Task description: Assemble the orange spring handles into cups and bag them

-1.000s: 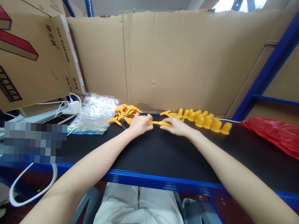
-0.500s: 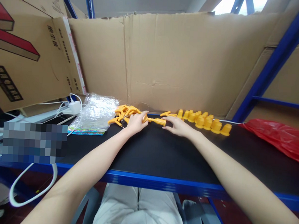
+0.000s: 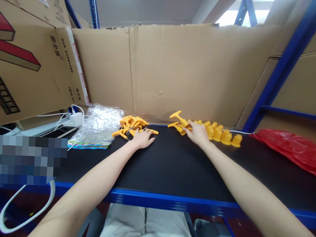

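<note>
My left hand [image 3: 143, 139] lies with fingers apart on the near side of a pile of yellow T-shaped handles [image 3: 131, 121], touching it. Dark bits of chain show among them. My right hand [image 3: 199, 133] is closed on the cup end of a yellow T-handled plunger-like piece [image 3: 183, 120], held tilted with its handle up and to the left. Just below it, a similar yellow piece [image 3: 179, 129] lies on the black table top. Behind and right of that hand stand several yellow cups [image 3: 226, 137] in rows, partly hidden by my fingers.
A clear plastic bag [image 3: 101, 124] lies left of the pile, near a white charger [image 3: 76, 119] and cables. A red plastic bag [image 3: 291, 148] is at the right. Cardboard [image 3: 176, 70] walls the back, and a blue rail [image 3: 169, 200] edges the front.
My right hand has moved right toward the cups, carrying the T-handled piece. My left hand has let go of that piece and moved slightly left onto the pile.
</note>
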A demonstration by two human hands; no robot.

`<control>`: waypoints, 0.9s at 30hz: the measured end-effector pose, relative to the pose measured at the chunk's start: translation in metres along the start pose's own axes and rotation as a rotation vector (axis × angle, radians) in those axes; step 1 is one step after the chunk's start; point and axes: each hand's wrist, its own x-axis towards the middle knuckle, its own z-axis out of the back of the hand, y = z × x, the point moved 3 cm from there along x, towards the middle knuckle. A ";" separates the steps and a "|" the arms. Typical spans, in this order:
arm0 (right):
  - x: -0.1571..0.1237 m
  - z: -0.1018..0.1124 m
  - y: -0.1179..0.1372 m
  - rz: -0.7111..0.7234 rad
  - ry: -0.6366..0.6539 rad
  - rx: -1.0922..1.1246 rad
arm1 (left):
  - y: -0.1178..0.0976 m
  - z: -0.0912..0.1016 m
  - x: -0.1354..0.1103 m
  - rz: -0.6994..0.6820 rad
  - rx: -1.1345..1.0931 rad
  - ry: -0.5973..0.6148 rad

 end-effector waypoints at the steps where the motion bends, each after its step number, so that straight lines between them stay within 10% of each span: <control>1: -0.001 -0.002 0.003 0.016 0.012 -0.015 | 0.000 0.000 0.000 0.000 0.002 0.004; 11: -0.008 -0.023 0.024 0.038 0.220 -0.168 | -0.003 0.004 -0.001 0.034 -0.004 0.067; 27: -0.009 -0.028 0.030 0.003 0.197 -0.211 | -0.004 0.007 0.001 -0.009 -0.001 -0.054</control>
